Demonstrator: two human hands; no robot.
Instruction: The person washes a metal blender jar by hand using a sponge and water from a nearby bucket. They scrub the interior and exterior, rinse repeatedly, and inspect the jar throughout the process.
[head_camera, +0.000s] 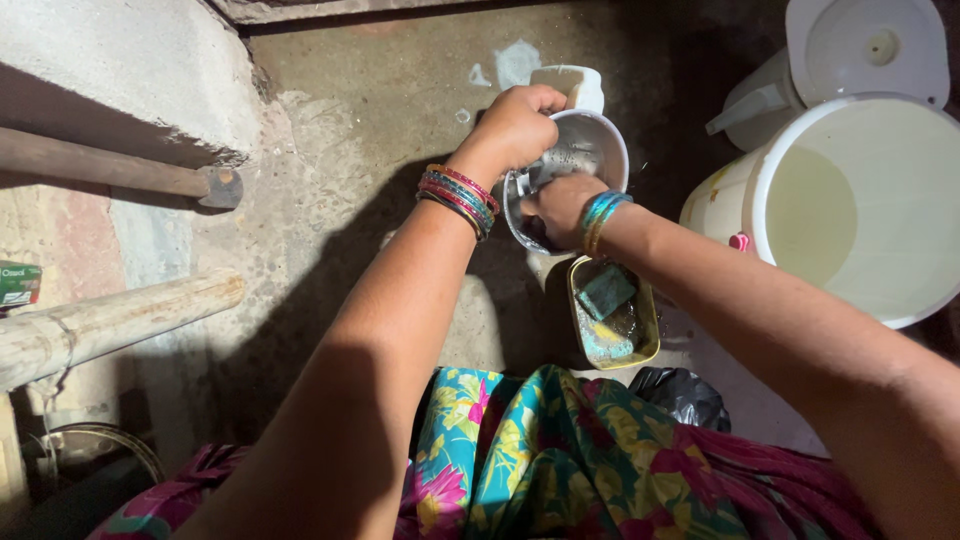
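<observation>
Hands at work over a concrete floor (380, 110), seen from the head camera looking straight down. My left hand (520, 125) is closed around the far rim of a small steel pot (590, 150), which is held tilted just above the floor at upper centre. My right hand (560, 205) is curled shut inside the pot's near side, pressed against its inner wall; I cannot tell what, if anything, it grips there. Bangles (460, 200) ring the left wrist, and a blue set (600, 215) rings the right. Just below the pot lies a yellowish rectangular tray (648, 330) holding a green scrub pad (606, 290) and soapy residue. To the right stands a white bucket (720, 195) filled with pale water, and beyond it a white lidded jug (860, 45). Two wooden poles (110, 325) run along the left side. Floral cloth (560, 460) covers my lap at the bottom edge.
</observation>
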